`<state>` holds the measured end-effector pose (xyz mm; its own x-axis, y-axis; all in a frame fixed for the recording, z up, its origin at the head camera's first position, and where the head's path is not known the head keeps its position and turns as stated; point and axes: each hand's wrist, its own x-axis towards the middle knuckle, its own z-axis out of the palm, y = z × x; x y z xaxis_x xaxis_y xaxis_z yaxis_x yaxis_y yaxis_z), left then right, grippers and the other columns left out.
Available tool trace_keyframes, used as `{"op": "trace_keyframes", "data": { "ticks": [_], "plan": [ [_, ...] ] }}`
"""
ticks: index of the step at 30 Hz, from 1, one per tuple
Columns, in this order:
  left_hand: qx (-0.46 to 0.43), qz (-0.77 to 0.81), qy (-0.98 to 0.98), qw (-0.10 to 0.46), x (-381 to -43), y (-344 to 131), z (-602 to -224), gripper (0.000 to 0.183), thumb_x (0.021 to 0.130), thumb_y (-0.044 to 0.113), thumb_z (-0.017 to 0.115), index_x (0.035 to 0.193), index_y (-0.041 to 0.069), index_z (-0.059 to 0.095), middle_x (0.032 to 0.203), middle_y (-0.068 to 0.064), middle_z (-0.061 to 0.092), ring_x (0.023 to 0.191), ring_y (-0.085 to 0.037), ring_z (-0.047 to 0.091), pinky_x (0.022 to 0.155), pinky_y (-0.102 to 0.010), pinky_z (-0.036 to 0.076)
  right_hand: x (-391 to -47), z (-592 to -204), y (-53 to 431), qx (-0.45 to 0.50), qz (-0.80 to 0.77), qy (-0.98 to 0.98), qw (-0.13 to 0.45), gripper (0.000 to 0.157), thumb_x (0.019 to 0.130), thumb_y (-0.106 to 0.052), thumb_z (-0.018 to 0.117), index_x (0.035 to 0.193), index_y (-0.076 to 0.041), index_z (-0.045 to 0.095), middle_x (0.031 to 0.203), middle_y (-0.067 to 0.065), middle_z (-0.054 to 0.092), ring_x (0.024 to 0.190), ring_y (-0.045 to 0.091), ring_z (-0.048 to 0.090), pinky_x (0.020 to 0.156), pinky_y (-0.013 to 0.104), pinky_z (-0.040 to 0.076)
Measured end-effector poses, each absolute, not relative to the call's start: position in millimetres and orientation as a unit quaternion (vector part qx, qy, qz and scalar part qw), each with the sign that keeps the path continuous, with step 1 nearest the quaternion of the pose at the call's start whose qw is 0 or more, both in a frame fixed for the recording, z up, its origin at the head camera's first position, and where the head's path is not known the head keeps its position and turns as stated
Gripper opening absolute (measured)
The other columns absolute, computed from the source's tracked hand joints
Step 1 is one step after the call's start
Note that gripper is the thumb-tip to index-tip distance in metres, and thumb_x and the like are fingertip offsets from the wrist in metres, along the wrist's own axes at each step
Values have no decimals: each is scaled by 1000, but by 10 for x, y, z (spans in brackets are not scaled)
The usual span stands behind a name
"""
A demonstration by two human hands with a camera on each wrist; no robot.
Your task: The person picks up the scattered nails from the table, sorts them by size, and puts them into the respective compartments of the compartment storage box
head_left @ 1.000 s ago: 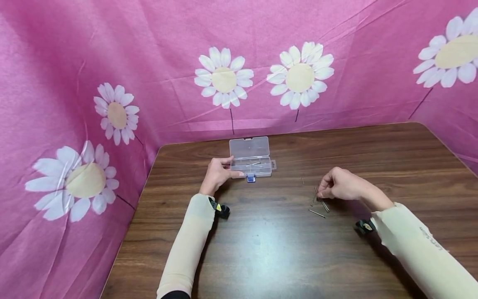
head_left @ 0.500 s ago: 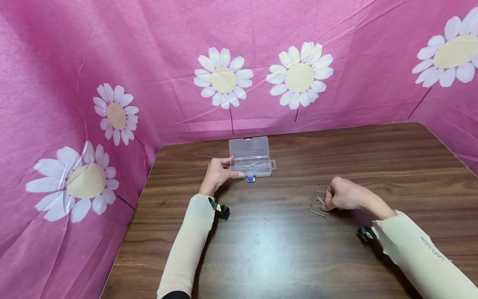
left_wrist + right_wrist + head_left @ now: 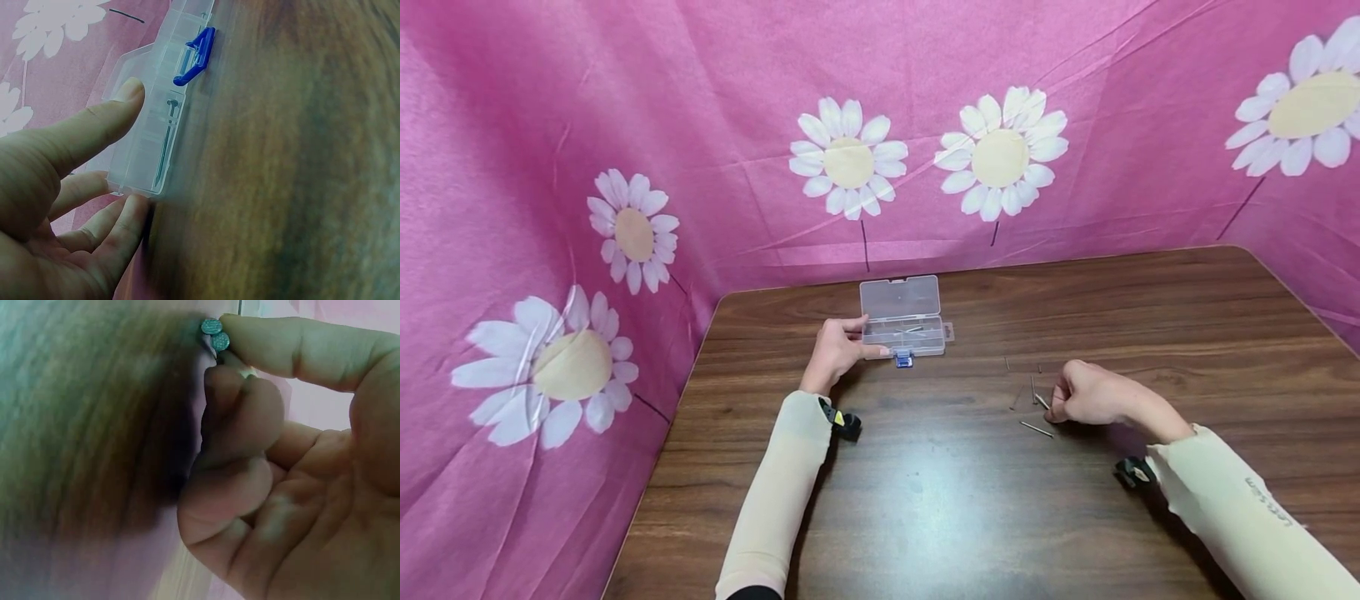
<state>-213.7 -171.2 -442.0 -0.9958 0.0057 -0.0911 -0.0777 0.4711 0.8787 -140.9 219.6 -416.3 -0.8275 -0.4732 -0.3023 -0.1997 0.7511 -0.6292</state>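
My left hand [image 3: 837, 354] holds the left end of a clear plastic compartment box [image 3: 931, 343], its thumb along the front and fingers at the end and back. The hinged lid [image 3: 900, 297] stands raised, and a blue latch [image 3: 199, 57] hangs at the front. A nail [image 3: 165, 144] shows through the box wall in the left wrist view. My right hand [image 3: 1093, 392] is low over the table, pinching two nails between thumb and fingertips; their round heads [image 3: 215, 334] show in the right wrist view. Several loose nails [image 3: 1036, 428] lie just left of this hand.
The brown wooden table [image 3: 917, 492] runs back to a pink cloth [image 3: 737, 167] with daisies printed on it. One small nail [image 3: 1007, 363] lies between the box and the right hand. Black straps [image 3: 847, 426] with devices sit at both wrists.
My right hand has drawn slightly toward me and to the right, uncovering a small nail behind the others. One thin nail has shifted left. The left hand and box stay in place.
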Motion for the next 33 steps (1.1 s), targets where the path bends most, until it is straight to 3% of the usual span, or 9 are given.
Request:
{"op": "trace_keyframes", "data": {
  "ticks": [12, 15, 20, 33],
  "plan": [
    [-25, 516, 855, 41, -2132, -1708, -4413, 74, 65, 13, 97, 132, 9, 67, 131, -8, 65, 113, -20, 60, 93, -35, 50, -1589, -4106, 2295, -195, -405, 864, 228, 7, 84, 4, 66, 80, -2, 67, 66, 3, 62, 61, 19, 62, 54, 29, 51],
    [-26, 516, 855, 43, -2128, -1703, -4409, 75, 64, 13, 97, 132, 9, 66, 132, -8, 65, 113, -20, 61, 93, -35, 51, -1646, -4119, 2307, -214, -439, 843, 225, 12, 80, 11, 63, 88, 5, 69, 72, 7, 66, 64, 17, 62, 55, 31, 53],
    [-30, 513, 857, 41, -2126, -1697, -4404, 74, 63, 13, 98, 131, 10, 67, 130, -7, 66, 110, -20, 62, 92, -35, 51, -1722, -4122, 2271, -227, -471, 827, 207, 9, 86, 9, 65, 94, 9, 70, 75, 9, 66, 64, 18, 61, 58, 31, 54],
    [-26, 515, 856, 42, -2130, -1695, -4408, 74, 64, 12, 97, 131, 8, 67, 132, -5, 64, 115, -18, 60, 95, -35, 50, -1933, -4074, 2023, -227, -471, 831, 188, 7, 89, 10, 67, 94, 13, 72, 72, 13, 68, 63, 16, 62, 59, 32, 56]
  ]
}}
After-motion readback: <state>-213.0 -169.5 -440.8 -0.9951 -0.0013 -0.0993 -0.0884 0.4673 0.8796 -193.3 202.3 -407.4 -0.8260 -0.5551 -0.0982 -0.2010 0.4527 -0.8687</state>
